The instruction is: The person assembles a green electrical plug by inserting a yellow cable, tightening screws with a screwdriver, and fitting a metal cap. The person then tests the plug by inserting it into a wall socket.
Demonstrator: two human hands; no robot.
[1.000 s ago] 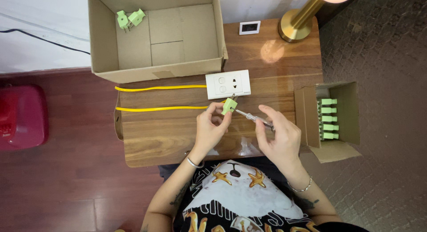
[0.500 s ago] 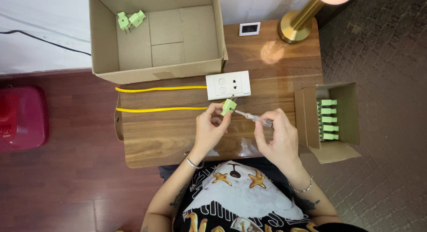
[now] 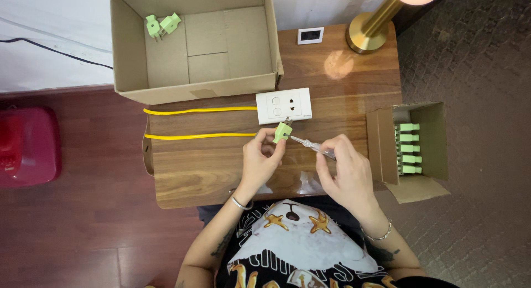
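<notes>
One green plug (image 3: pixel 282 132) pinched in left hand (image 3: pixel 260 163) over table (image 3: pixel 204 172), just below socket (image 3: pixel 284 105). Right hand (image 3: pixel 345 174) fingers pinching screwdriver (image 3: pixel 312 147), tip at plug. Two plugs (image 3: pixel 161 25) in big box (image 3: pixel 193 45); five more (image 3: pixel 408 148) waiting in small box (image 3: pixel 437 139).

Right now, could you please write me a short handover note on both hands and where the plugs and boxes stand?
Left hand: holds a green plug just below the white socket plate.
Right hand: holds a clear-handled screwdriver, tip at the plug.
Done: two green plugs lie in the large cardboard box.
Left: a row of green plugs sits in the small box on the right.
</notes>
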